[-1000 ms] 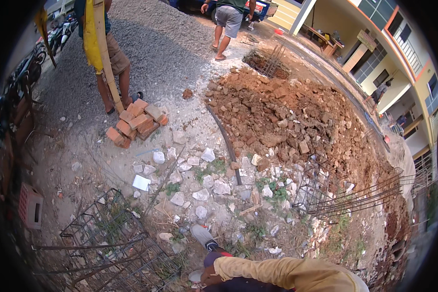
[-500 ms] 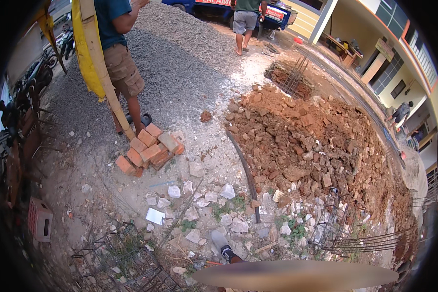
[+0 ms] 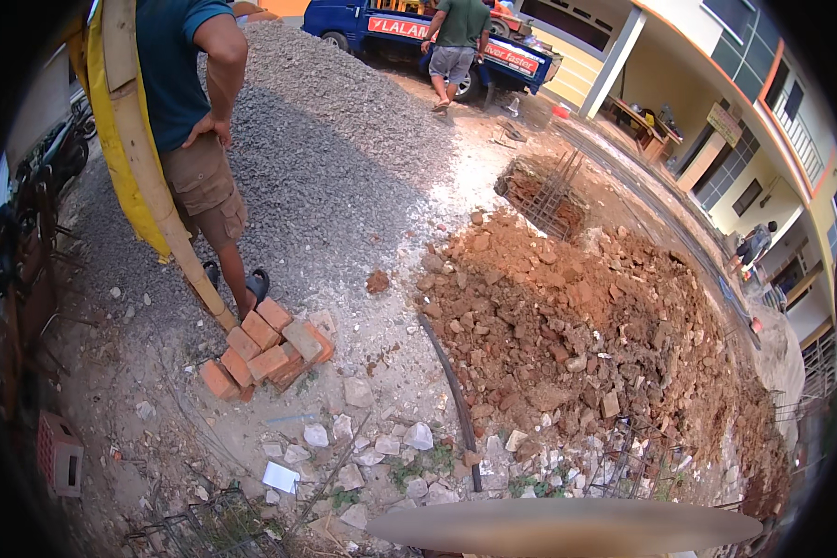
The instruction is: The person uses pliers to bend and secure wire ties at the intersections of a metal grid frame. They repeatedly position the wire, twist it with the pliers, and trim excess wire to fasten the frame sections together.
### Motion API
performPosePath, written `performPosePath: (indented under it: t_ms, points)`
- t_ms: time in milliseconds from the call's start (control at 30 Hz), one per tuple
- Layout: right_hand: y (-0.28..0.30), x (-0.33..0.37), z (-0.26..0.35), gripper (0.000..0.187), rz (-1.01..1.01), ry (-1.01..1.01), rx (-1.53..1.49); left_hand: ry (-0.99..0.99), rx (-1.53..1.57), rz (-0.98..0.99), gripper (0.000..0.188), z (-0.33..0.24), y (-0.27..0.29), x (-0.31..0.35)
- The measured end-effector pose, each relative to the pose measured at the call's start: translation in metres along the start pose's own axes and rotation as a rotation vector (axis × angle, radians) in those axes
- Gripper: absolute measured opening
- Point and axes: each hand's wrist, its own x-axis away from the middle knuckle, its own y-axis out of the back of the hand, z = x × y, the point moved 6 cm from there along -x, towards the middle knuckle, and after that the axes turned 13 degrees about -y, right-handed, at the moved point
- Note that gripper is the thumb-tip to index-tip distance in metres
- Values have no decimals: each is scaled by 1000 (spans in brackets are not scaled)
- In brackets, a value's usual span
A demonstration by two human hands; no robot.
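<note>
Neither of my hands is in view. A blurred brown shape (image 3: 567, 528) lies along the lower edge, and what it is cannot be made out. Ahead on the left, a small stack of orange bricks (image 3: 268, 352) sits on the pale ground. Just behind it leans a long wooden pole (image 3: 158, 186) beside yellow sheeting (image 3: 119, 149). A person in brown shorts (image 3: 205, 191) stands there, one hand on the hip. Broken white stones (image 3: 418, 436) lie scattered nearer to me, with a flat white piece (image 3: 281, 477) among them.
A grey gravel heap (image 3: 335, 139) rises at the back left. Dug brown earth (image 3: 567, 325) fills the right, beside a pit with upright steel bars (image 3: 558, 200). A dark hose (image 3: 451, 400) crosses the ground. Rebar frames (image 3: 205, 525), a crate (image 3: 59, 454) and a blue truck (image 3: 344, 20) also show.
The view has tilted up, so the ground sits lower and my foot has left the picture. The person by the pole has lowered an arm to the hip. Another person walks beside the truck.
</note>
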Motion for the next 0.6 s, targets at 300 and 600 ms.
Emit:
performPosePath:
  t_ms: [300,600]
  points:
    - [30,-2,5,28,35,-45,21,-51,38,-45,41,11,13,-28]
    - [42,-16,17,28,84,-113,82,-73,103,-86,42,58,29,-28]
